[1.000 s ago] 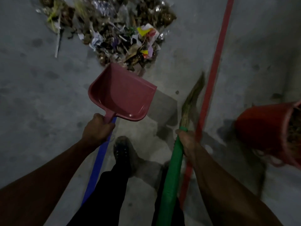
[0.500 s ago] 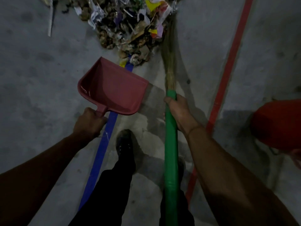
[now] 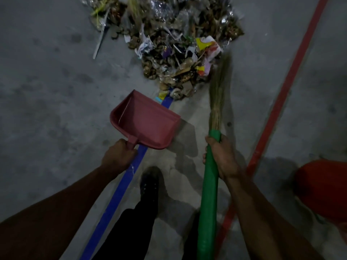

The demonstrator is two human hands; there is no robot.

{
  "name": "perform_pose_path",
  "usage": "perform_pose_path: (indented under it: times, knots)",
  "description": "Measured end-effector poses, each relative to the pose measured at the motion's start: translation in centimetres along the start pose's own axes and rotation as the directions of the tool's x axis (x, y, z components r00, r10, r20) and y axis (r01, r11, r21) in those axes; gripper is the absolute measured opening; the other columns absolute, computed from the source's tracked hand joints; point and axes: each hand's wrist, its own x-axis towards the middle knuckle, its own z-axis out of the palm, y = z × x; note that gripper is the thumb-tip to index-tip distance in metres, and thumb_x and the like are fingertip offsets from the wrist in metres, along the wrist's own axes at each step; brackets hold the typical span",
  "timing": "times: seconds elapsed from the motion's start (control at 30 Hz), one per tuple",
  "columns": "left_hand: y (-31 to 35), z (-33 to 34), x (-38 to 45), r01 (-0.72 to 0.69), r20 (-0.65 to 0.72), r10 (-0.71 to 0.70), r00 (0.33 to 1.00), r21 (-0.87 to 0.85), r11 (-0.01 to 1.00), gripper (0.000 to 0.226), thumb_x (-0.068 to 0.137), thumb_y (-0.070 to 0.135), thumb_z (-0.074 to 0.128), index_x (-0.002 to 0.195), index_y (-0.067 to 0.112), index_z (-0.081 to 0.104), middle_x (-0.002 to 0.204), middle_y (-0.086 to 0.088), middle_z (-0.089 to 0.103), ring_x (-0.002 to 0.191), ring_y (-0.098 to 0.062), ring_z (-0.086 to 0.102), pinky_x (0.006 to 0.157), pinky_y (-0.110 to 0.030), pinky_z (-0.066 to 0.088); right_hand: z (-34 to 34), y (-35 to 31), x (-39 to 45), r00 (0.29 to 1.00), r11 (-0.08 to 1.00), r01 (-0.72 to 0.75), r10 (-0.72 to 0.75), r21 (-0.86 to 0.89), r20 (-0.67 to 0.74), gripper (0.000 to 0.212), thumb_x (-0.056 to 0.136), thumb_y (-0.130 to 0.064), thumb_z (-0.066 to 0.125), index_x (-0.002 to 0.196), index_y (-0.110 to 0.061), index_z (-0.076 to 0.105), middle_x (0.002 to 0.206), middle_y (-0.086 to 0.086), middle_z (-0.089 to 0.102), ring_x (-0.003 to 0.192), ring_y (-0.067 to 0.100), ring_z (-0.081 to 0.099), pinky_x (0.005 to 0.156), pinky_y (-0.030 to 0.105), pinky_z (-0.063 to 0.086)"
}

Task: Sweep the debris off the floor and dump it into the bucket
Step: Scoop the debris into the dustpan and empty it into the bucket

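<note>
On the left, a thin pale stick [image 3: 100,43] lies on the grey concrete floor [image 3: 47,94], just apart from the main litter. The left hand [image 3: 119,157] has its fingers curled tight round the short handle of a dusty-pink plastic dustpan [image 3: 145,121], which is held tilted above the floor with its open mouth turned toward the rubbish; the pan looks empty. Under it a blue tape line [image 3: 116,199] runs along the floor toward the heap. Ahead in the middle sits the pile of mixed debris [image 3: 174,44]: dry brown leaves, torn paper, shiny wrappers and yellow scraps, its near tip just beyond the pan's lip. A dark shoe [image 3: 150,182] stands between the two arms. The right hand [image 3: 221,159] wraps firmly round the green handle of a straw broom [image 3: 208,194], whose bristles reach the right edge of the pile. Farther right a red tape line [image 3: 285,91] crosses the floor, and the red plastic bucket [image 3: 323,188] stands at the right edge, well apart from the heap.

The step in hand seems to be loading a scoop. Next, the pan's lip probably needs to go flat on the floor against the pile, with the broom drawing debris leftward into it, before carrying it right to the bucket.
</note>
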Motion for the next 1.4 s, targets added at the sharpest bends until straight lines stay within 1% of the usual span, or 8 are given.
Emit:
perform_pose_path:
  times: [0.27,0.47,0.57,0.7,0.83,0.9,1.13,1.4]
  knots:
    - [2.9,-1.0,-0.2,0.049,0.022,-0.048,0.999,-0.059,0.997,0.026,0.08,0.033,0.06,0.093,0.012,0.054,0.089,-0.014,0.066,0.079,-0.033,0.066,0.073,-0.044,0.057,-0.7,-12.1,2.4,0.979,0.962,0.204,-0.195,-0.183,0.062,0.015,0.09,-0.023,0.061,0.104,-0.026,0.055,0.085,0.009,0.062,0.055,0.021,0.061,0.048,0.032,0.052]
    - [5.7,0.5,1.1,0.131,0.069,-0.122,0.99,-0.136,0.982,0.027,0.081,0.036,0.058,0.091,0.012,0.059,0.082,-0.008,0.067,0.068,-0.024,0.069,0.062,-0.03,0.051,-1.3,-18.1,8.1,0.954,0.889,0.279,-0.214,-0.363,0.21,0.027,0.09,-0.021,0.062,0.115,-0.021,0.054,0.084,0.011,0.06,0.055,0.024,0.06,0.044,0.026,0.048]
    - [6.8,2.3,1.7,0.187,0.056,-0.181,0.982,-0.14,0.972,0.019,0.084,0.032,0.061,0.092,0.015,0.06,0.093,-0.013,0.064,0.086,-0.032,0.066,0.069,-0.033,0.048,-1.6,-19.8,11.8,0.92,0.801,0.366,-0.236,-0.474,0.313,0.028,0.089,-0.022,0.061,0.116,-0.023,0.053,0.084,0.01,0.061,0.056,0.025,0.063,0.047,0.028,0.049]
    - [8.0,5.1,3.2,0.263,0.026,-0.266,0.964,-0.249,0.932,0.019,0.077,0.03,0.065,0.076,0.013,0.057,0.076,-0.011,0.065,0.065,-0.029,0.064,0.062,-0.036,0.051,-2.3,-20.6,17.6,0.84,0.598,0.536,-0.313,-0.596,0.442,0.027,0.089,-0.025,0.059,0.116,-0.024,0.052,0.083,0.005,0.061,0.053,0.021,0.064,0.044,0.024,0.046]
    - [9.1,8.1,4.9,0.292,-0.012,-0.309,0.951,-0.291,0.911,0.013,0.077,0.024,0.066,0.073,0.015,0.057,0.059,-0.003,0.061,0.05,-0.014,0.058,0.047,-0.026,0.041,-3.4,-19.8,22.2,0.795,0.475,0.605,-0.315,-0.639,0.518,0.053,0.09,-0.031,0.057,0.14,-0.03,0.038,0.094,0.007,0.064,0.072,0.03,0.066,0.068,0.04,0.057]
    - [9.6,9.5,5.5,0.333,0.019,-0.347,0.938,-0.333,0.882,0.014,0.076,0.024,0.065,0.068,0.016,0.057,0.046,0.003,0.056,0.04,-0.011,0.054,0.041,-0.022,0.038,-4.0,-19.2,23.6,0.783,0.471,0.62,-0.315,-0.628,0.537,0.058,0.09,-0.032,0.056,0.144,-0.035,0.032,0.095,0.005,0.064,0.072,0.028,0.066,0.066,0.042,0.059]
    - [10.1,13.2,7.1,0.379,0.022,-0.394,0.919,-0.323,0.867,0.014,0.083,0.028,0.066,0.074,0.021,0.058,0.045,0.002,0.057,0.036,-0.013,0.056,0.041,-0.02,0.038,-6.3,-16.9,27.1,0.787,0.55,0.61,-0.34,-0.57,0.515,0.055,0.09,-0.031,0.056,0.138,-0.043,0.034,0.085,-0.002,0.064,0.054,0.011,0.064,0.044,0.03,0.055]
    - [13.0,14.3,9.5,0.236,-0.096,-0.27,0.958,-0.271,0.933,0.022,0.091,0.03,0.06,0.103,0.012,0.064,0.076,-0.006,0.062,0.074,-0.027,0.063,0.062,-0.032,0.044,-7.0,-16.2,29.4,0.809,0.592,0.585,-0.37,-0.555,0.457,0.045,0.089,-0.031,0.059,0.13,-0.038,0.042,0.08,-0.001,0.062,0.049,0.01,0.062,0.036,0.022,0.046]
